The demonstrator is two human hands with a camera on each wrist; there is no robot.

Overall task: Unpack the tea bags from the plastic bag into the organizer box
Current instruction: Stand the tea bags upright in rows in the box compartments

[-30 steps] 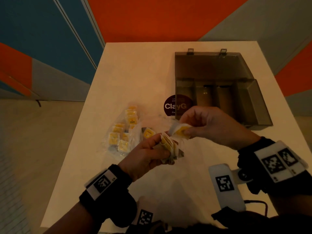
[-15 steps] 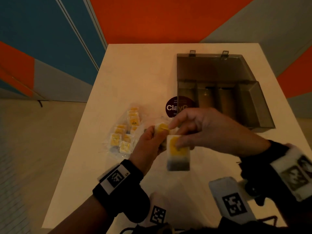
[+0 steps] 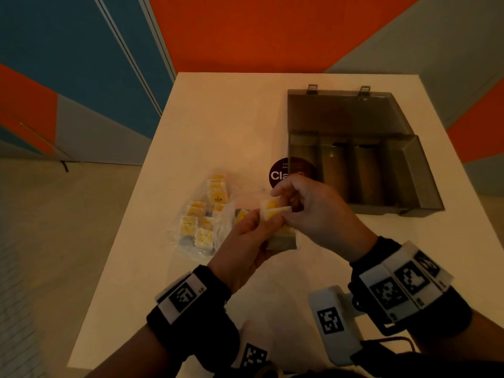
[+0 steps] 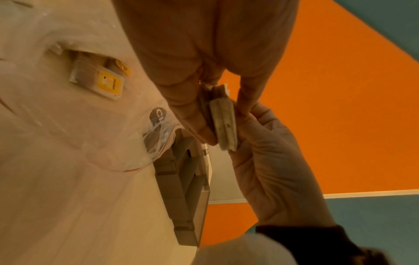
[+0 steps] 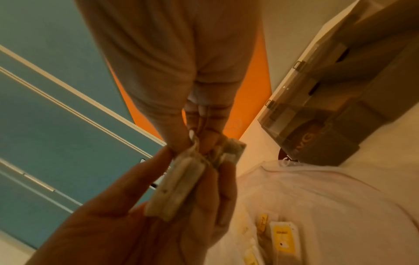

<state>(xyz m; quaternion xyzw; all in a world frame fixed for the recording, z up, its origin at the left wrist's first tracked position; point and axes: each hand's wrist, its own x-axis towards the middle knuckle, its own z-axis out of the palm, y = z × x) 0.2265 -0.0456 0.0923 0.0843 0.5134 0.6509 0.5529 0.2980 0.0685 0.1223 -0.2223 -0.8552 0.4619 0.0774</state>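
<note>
My left hand (image 3: 245, 236) grips a small stack of yellow-and-white tea bags (image 3: 281, 238) above the table, near its middle. The same stack (image 4: 223, 123) shows edge-on in the left wrist view, and as the stack (image 5: 181, 186) in the right wrist view. My right hand (image 3: 305, 211) pinches the top of the tea bags (image 3: 272, 207) from the right. The clear plastic bag (image 3: 201, 219) lies to the left with several yellow tea bags inside. The grey organizer box (image 3: 362, 170) stands open at the right, its compartments looking empty.
A round dark sticker (image 3: 286, 171) lies on the white table (image 3: 218, 126) just left of the box. The box lid (image 3: 346, 110) lies flat behind the compartments. The table edges fall off at left and right.
The tea bag that hung from my right hand half a second ago has come back onto the stack. Both hands have closed together on the tea bags.
</note>
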